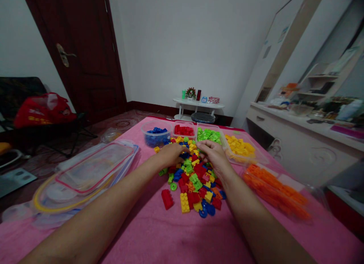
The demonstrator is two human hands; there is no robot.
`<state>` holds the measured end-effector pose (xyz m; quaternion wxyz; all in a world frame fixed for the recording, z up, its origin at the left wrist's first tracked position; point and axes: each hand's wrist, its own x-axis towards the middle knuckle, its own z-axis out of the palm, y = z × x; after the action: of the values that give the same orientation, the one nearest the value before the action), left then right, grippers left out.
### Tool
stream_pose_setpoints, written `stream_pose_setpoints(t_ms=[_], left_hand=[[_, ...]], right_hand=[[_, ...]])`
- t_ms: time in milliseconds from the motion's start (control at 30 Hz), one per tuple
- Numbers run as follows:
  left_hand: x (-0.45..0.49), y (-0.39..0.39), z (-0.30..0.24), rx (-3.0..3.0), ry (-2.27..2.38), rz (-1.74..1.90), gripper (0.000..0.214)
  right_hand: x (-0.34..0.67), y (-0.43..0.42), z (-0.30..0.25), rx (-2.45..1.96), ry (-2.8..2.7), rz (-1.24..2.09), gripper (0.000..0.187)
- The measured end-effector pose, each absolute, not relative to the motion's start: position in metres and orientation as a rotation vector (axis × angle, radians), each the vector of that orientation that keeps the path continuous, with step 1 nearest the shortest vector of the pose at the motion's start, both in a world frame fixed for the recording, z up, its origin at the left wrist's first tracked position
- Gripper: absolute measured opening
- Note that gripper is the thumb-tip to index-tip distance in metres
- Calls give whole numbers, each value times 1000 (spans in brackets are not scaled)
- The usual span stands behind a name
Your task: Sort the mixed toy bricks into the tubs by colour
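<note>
A mixed pile of plastic building blocks in red, yellow, green, blue and orange lies on the pink cloth. My left hand reaches into the pile's far left side, thumb and fingers bent around a blue block. At the far right of the pile, my right hand has its fingers curled together; what they hold is hidden. Behind the hands stand a round tub of blue blocks, a box of red blocks, a box of green blocks and a box of yellow blocks.
Orange blocks fill a clear container at the right. Stacked clear lids with coloured rims lie at the left. Beyond the table are a low white stand, a brown door and a dresser.
</note>
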<state>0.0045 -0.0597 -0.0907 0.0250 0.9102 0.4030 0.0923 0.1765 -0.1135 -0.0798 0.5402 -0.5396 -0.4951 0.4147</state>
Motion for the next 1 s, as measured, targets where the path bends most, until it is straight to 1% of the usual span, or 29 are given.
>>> stream_pose_setpoints(t_ms=[200, 267, 367, 433, 500, 567, 633, 700, 800, 900, 967, 1000], left_hand=[[4, -59, -83, 2711, 1158, 407, 39], [-3, -52, -73, 2648, 1208, 542, 38], [-18, -33, -54, 2515, 1479, 873, 36], [-29, -21, -45, 2433, 1679, 1049, 39], [-36, -12, -42, 2424, 1778, 1105, 47], [-36, -10, -47, 2473, 1772, 1104, 53], [-30, -14, -56, 2530, 1685, 1100, 51], [-20, -20, -64, 2561, 1524, 1010, 39], [-4, -31, -71, 2512, 1190, 641, 27], [7, -42, -76, 2515, 973, 278, 34], [11, -49, -80, 2609, 958, 185, 40], [13, -52, -82, 2658, 962, 180, 40]], right_hand=[[177, -113, -80, -1275, -1185, 975, 25], [177, -112, -81, -1282, -1188, 965, 24], [177, -112, -81, -1282, -1176, 959, 22], [177, -111, -82, -1269, -1169, 963, 22], [178, -111, -84, -1249, -1165, 974, 23], [178, -110, -85, -1214, -1131, 1025, 26], [180, -109, -85, -1150, -1039, 1114, 27], [182, -108, -83, -1070, -927, 1202, 28], [187, -107, -80, -1014, -845, 1253, 28], [190, -107, -78, -1039, -867, 1214, 26], [191, -107, -77, -1070, -897, 1183, 26], [190, -107, -78, -1084, -911, 1171, 26]])
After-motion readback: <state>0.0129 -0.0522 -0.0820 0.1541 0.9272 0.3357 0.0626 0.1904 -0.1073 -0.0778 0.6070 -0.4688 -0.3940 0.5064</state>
